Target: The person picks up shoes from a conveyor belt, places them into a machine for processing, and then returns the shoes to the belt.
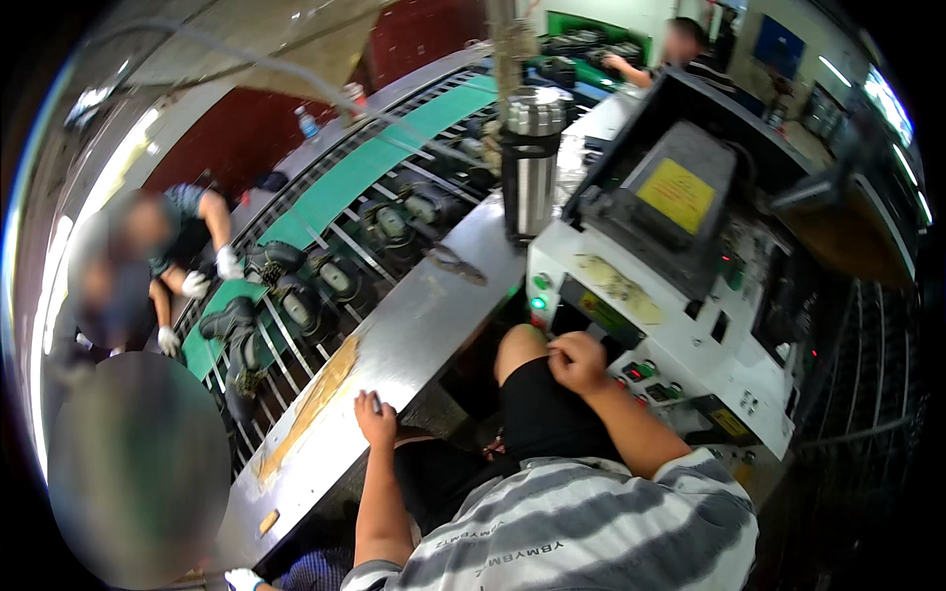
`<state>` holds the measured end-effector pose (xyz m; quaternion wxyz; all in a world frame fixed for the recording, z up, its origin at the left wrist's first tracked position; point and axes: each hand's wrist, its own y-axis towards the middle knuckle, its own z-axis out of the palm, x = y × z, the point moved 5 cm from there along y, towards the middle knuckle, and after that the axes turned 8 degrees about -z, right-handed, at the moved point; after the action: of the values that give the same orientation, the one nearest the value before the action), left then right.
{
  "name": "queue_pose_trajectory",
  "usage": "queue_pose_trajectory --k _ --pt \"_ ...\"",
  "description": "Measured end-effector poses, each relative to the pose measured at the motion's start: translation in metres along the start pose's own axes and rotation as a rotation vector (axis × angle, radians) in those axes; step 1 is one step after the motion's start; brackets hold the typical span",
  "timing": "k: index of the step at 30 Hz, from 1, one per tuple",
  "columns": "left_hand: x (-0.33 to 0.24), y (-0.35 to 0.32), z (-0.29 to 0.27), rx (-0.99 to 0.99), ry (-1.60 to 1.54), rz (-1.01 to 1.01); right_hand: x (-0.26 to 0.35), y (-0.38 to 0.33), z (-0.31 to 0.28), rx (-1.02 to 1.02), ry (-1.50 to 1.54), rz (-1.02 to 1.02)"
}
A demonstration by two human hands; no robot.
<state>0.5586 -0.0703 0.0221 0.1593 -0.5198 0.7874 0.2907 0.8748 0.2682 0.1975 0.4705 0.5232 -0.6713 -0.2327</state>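
I sit with my left hand [375,420] at the near edge of the metal bench [404,325]. Its fingers are curled around a small dark thing that I cannot make out. My right hand [579,361] rests closed by my bare knee [520,347], and no object shows in it. Right beside that hand is the white control panel [680,345] of a machine, with buttons and a lit green lamp [538,303]. A dark hand tool, apparently pincers [459,265], lies on the bench beyond my hands.
Dark shoes [392,229] stand along a roller conveyor [345,258] with a green strip [340,187]. A tall steel flask [532,167] stands beside the machine. Worn tan tape [310,406] covers part of the bench. Gloved co-workers [187,231] are across the conveyor; another person [685,54] is far back.
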Motion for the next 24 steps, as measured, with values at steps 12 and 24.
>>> queue_pose_trajectory --k 12,24 --pt "-0.007 -0.002 0.001 -0.038 0.033 -0.105 -0.200 -0.034 -0.459 -0.103 -1.100 1.401" --pt "0.015 -0.002 0.007 -0.070 -0.063 -0.115 -0.135 -0.036 -0.414 -0.492 -1.273 1.175"
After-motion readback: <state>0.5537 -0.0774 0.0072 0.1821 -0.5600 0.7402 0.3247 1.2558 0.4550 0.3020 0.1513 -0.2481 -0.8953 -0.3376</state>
